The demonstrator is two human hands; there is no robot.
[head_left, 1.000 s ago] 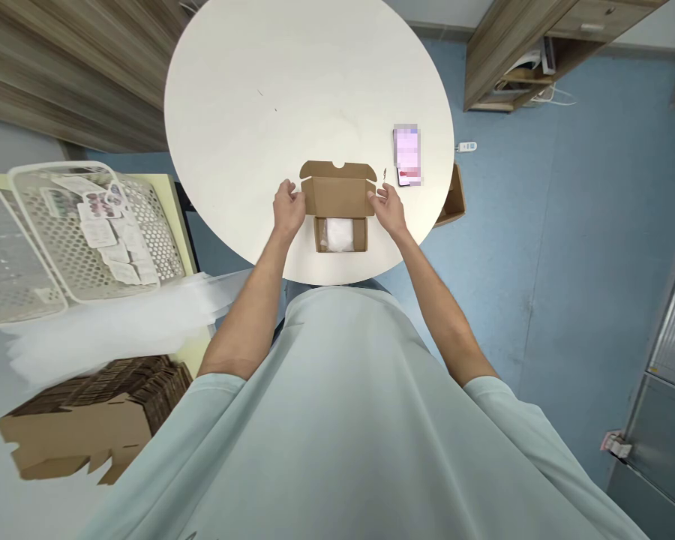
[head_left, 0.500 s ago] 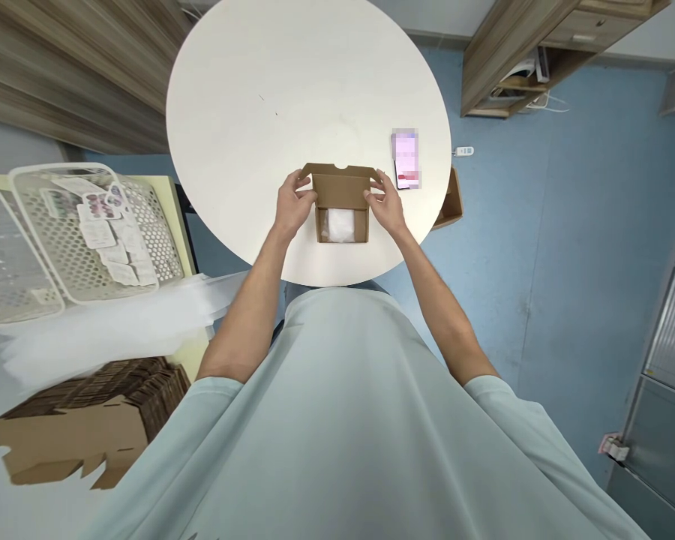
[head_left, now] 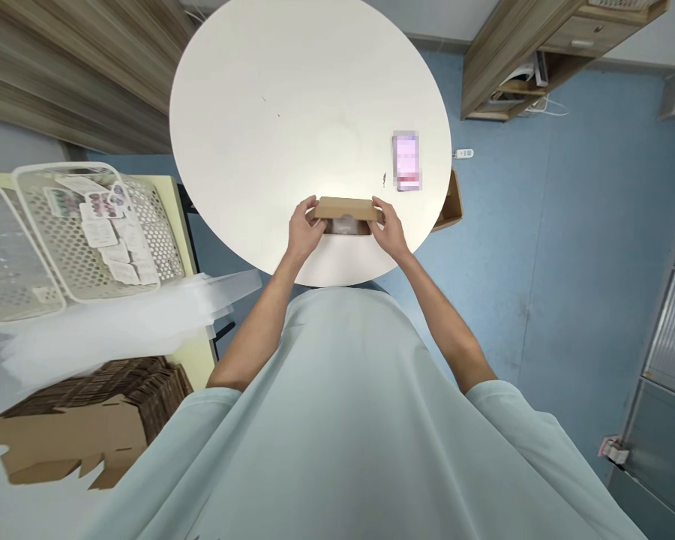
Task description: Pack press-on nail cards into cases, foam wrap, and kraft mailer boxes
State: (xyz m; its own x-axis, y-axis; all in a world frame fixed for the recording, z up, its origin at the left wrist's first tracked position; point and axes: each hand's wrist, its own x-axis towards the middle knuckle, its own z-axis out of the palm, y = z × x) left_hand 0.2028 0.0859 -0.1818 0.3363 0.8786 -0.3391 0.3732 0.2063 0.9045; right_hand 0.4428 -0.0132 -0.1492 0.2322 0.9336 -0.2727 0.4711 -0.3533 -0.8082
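Now, the box: we hold a small brown cardboard box [head_left: 346,208] near the near edge of the surface, a little right of its middle, with the lid lowered almost flat over it.
Gap: along the near side, under the lid, we can see a narrow strip of something white [head_left: 346,225] inside; we cannot tell what it is.
Left hand: our left hand [head_left: 307,229] is clamped on the left end of the box, fingers curled over its top edge.
Right hand: our right hand [head_left: 391,225] grips the right end the same way, so our hands sit apart with the box between them.
Surface: the box rests on a round white surface [head_left: 292,97].
Phone: a phone [head_left: 406,160] with a blurred screen lies near the right edge, beyond our right hand and clear of the box.
Speck: a small dark thing [head_left: 384,178] lies between the phone and the box, too small for us to identify.
Floor box: part of an open carton [head_left: 451,201] shows past the right edge of the surface, on the blue floor.
Baskets: to our left, white perforated baskets [head_left: 84,232] hold small printed cards.
Sheets: clear plastic sheets [head_left: 106,322] lie just in front of the baskets.
Flat cartons: a stack of folded brown cardboard [head_left: 90,420] sits nearest us on the left.
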